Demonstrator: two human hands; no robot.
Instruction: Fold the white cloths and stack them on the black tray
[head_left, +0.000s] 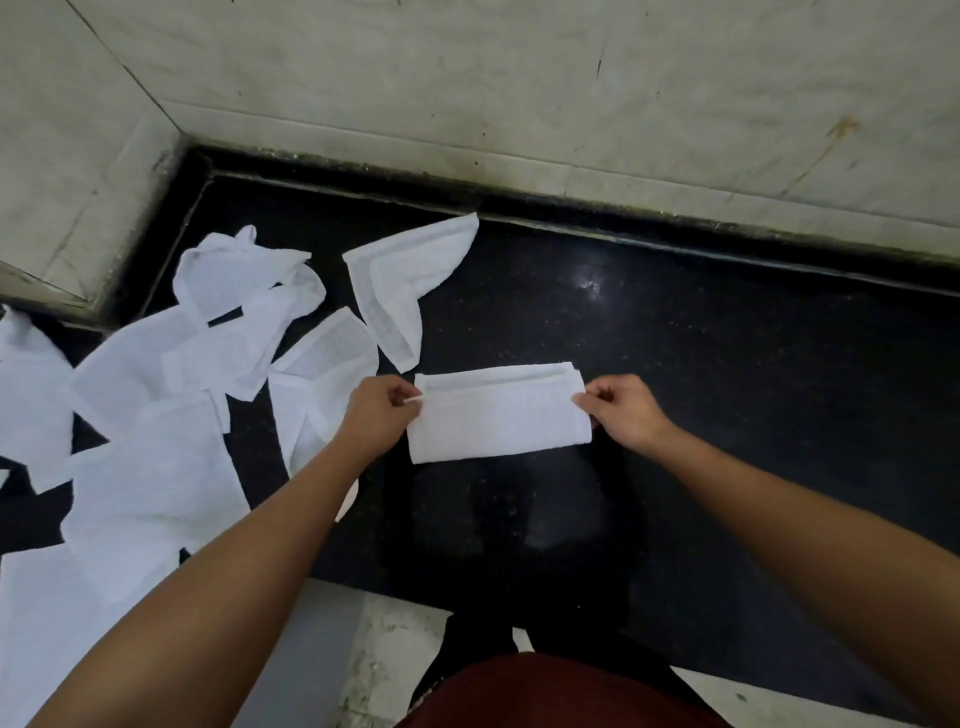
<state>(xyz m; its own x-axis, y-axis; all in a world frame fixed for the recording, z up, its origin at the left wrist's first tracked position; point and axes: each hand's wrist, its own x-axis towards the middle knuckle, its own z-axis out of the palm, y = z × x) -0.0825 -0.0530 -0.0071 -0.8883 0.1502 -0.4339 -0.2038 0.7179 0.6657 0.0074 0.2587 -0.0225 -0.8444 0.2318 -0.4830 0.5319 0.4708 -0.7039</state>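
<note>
A white cloth, folded into a long rectangle, lies on the black counter in the middle of the head view. My left hand pinches the upper layer at its left end. My right hand pinches the same layer at the right end. Several unfolded white cloths lie scattered over the left part of the counter. One more loose cloth lies just beyond the folded one. I see no separate black tray.
Pale stone walls close the counter at the back and on the left. The counter's front edge runs below my arms, with light floor beneath. The right half of the black surface is bare and glossy.
</note>
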